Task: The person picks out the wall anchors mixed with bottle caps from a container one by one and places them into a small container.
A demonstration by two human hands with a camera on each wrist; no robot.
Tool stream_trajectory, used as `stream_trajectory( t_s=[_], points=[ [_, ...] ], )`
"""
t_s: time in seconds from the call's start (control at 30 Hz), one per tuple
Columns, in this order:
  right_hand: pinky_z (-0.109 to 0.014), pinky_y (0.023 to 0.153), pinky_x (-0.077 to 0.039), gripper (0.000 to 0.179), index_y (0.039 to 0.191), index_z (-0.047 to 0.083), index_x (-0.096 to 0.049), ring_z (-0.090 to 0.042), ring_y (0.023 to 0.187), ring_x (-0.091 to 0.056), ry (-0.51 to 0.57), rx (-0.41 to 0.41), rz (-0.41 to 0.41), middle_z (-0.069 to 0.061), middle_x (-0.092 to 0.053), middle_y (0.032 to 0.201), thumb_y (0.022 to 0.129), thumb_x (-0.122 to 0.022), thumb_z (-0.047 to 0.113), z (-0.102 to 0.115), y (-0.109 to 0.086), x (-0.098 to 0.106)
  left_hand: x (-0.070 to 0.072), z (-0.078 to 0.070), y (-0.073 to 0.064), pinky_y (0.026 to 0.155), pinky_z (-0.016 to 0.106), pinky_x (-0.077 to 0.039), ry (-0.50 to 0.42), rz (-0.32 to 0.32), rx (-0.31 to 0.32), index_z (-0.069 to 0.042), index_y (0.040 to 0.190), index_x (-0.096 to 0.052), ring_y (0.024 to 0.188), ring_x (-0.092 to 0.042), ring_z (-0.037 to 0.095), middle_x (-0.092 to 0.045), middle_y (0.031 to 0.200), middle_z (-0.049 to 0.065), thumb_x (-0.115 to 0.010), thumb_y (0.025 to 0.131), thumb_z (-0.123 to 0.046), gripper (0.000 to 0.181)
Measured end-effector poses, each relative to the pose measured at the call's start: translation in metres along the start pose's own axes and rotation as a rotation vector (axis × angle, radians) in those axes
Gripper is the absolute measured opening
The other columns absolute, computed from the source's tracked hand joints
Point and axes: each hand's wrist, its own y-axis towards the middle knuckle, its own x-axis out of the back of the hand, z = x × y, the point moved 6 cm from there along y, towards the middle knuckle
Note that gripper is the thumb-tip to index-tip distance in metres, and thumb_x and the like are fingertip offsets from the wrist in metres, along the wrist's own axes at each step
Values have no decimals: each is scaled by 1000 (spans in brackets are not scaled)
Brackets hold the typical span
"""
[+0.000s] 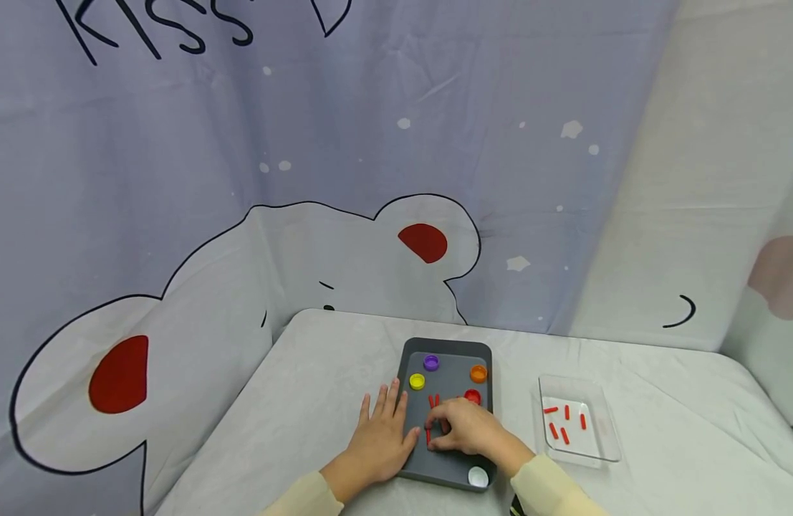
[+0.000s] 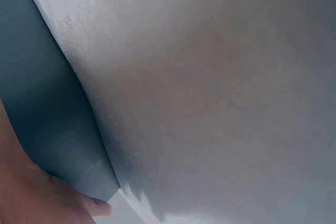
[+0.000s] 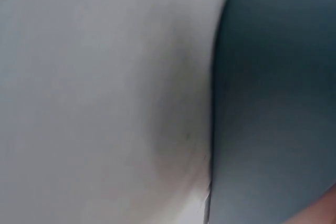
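Note:
A dark grey tray lies on the white-covered table. Along its left rim rests my left hand, fingers spread and straight; the left wrist view shows part of this hand against the tray's side. My right hand is over the middle of the tray, thumb and forefinger pinching a small red stick at its two ends. Just beyond the fingers lie two more red sticks, side by side. The right wrist view shows mostly the tray's outer side, with a sliver of hand in the corner.
In the tray stand small round caps: purple, yellow, orange, red and white. To the right, a clear plastic box holds several red sticks. A printed curtain hangs behind the table.

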Motion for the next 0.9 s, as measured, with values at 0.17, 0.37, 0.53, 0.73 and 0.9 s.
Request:
stream_trajectory(
  t_s=[0.17,0.37,0.53,0.73,0.9],
  points=[
    [-20,55,-39,30,95,19,-76,2,59,-44,21,8,6,14,-52,66,74,-90,35,1,1,-3,0,0,-1,118,66,-13,6,-6,-4,1,156,-35,152,-21,42,-15,168,20,-40,106,-48,70],
    [-20,54,-39,29,93,18,-75,2,58,-44,14,7,-9,16,-50,64,74,-91,34,2,2,-3,2,-2,-1,118,66,-12,-9,16,-5,1,156,-35,152,-20,42,-15,168,20,-39,106,-48,70],
    [-20,53,-39,25,93,18,-75,2,57,-44,12,7,-14,16,-49,63,77,-90,31,1,1,-3,5,-3,-1,118,65,-13,-6,35,0,0,156,-34,153,-20,42,-14,168,19,-40,107,-47,69],
    [-20,53,-40,22,93,16,-76,2,57,-45,27,10,6,16,-50,64,79,-88,26,1,2,-2,6,-3,-1,119,64,-13,5,44,13,-1,157,-34,153,-20,40,-14,169,17,-38,107,-47,68],
    [-20,56,-41,20,91,14,-75,2,60,-45,0,15,-1,16,-50,66,80,-87,26,3,1,0,5,-3,-2,119,64,-14,1,23,11,0,156,-36,152,-22,41,-16,168,18,-40,106,-47,68]
  ],
)
